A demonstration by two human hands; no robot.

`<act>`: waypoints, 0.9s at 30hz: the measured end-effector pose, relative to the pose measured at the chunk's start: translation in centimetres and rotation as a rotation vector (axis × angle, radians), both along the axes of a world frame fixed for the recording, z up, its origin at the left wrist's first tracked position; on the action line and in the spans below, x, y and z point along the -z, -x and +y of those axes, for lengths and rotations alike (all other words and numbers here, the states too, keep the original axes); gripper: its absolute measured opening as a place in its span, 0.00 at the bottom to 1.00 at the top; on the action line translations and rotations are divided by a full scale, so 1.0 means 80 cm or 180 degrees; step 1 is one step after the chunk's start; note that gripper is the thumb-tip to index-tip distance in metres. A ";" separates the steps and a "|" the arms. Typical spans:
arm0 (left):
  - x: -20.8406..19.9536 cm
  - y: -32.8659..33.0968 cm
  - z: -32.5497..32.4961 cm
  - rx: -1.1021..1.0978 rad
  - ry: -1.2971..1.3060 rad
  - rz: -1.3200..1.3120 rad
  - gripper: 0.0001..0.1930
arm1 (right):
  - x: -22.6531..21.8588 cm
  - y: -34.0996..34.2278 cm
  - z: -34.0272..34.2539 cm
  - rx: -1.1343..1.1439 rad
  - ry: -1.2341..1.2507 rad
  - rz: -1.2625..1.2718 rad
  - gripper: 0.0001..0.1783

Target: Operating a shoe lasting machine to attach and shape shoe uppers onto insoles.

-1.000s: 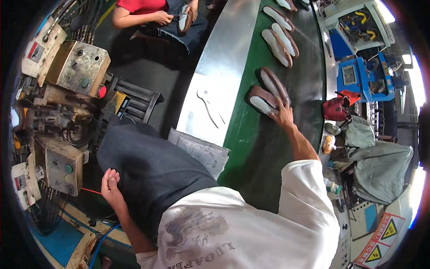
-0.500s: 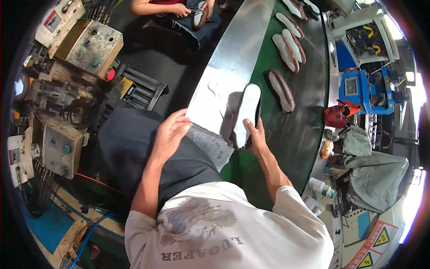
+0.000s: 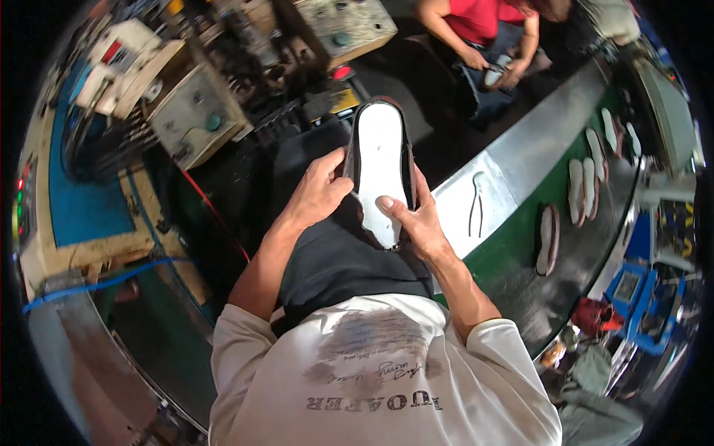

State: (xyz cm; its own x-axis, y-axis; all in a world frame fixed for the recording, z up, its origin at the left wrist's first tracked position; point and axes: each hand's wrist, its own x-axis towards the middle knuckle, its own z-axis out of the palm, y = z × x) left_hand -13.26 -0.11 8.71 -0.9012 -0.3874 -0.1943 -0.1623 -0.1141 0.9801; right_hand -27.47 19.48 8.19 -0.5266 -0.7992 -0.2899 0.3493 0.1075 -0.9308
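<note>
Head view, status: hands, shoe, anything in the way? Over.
Right hand gripping shoe, white underside facing camera. Left hand at its left edge; grip unclear. Nothing seen blocking; pliers lie apart on metal ledge.

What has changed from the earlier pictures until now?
The right hand has lifted a white-bottomed shoe off the green belt and brought it left, over the lap. The left hand, empty before, is now at the shoe's left edge. The pincers still lie on the metal ledge.
</note>
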 end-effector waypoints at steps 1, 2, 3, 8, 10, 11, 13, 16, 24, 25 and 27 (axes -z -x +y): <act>-0.003 -0.018 -0.002 -0.0100 0.0001 -0.0026 0.26 | -0.001 -0.006 -0.007 -0.0102 0.0008 -0.0251 0.58; -0.006 -0.035 0.000 -0.0231 0.0011 0.0068 0.26 | -0.001 -0.011 -0.012 -0.0268 -0.0054 -0.0309 0.59; -0.007 -0.051 0.004 -0.0347 0.0020 0.0163 0.26 | 0.000 -0.018 -0.016 -0.0337 -0.0064 -0.0330 0.59; 0.010 -0.090 0.016 -0.0557 -0.0176 0.0035 0.28 | 0.010 -0.041 -0.023 -0.0569 -0.0200 -0.0364 0.60; 0.022 -0.094 0.016 -0.0496 0.0075 0.0011 0.28 | 0.011 -0.042 -0.020 -0.0592 -0.0307 -0.0256 0.60; 0.026 -0.098 0.015 -0.0437 0.0343 -0.0009 0.29 | 0.007 -0.041 -0.019 -0.0658 -0.0273 -0.0424 0.60; 0.023 -0.110 0.007 -0.0237 0.0043 -0.0058 0.30 | 0.006 -0.040 -0.014 -0.0699 -0.0239 -0.0579 0.59; 0.008 -0.111 0.002 -0.0011 -0.0505 -0.0083 0.36 | 0.014 -0.044 -0.007 -0.0887 -0.0398 -0.0097 0.59; -0.013 -0.062 -0.016 -0.0965 -0.0273 0.0409 0.35 | -0.002 -0.061 0.009 -0.1330 -0.0217 0.0746 0.61; -0.017 -0.062 -0.013 -0.0965 -0.0138 0.0366 0.36 | -0.010 -0.057 0.001 -0.1347 -0.0196 0.0742 0.61; -0.019 -0.059 -0.006 -0.1009 0.0083 0.0394 0.37 | -0.025 -0.041 -0.028 -0.1276 0.0035 0.2044 0.61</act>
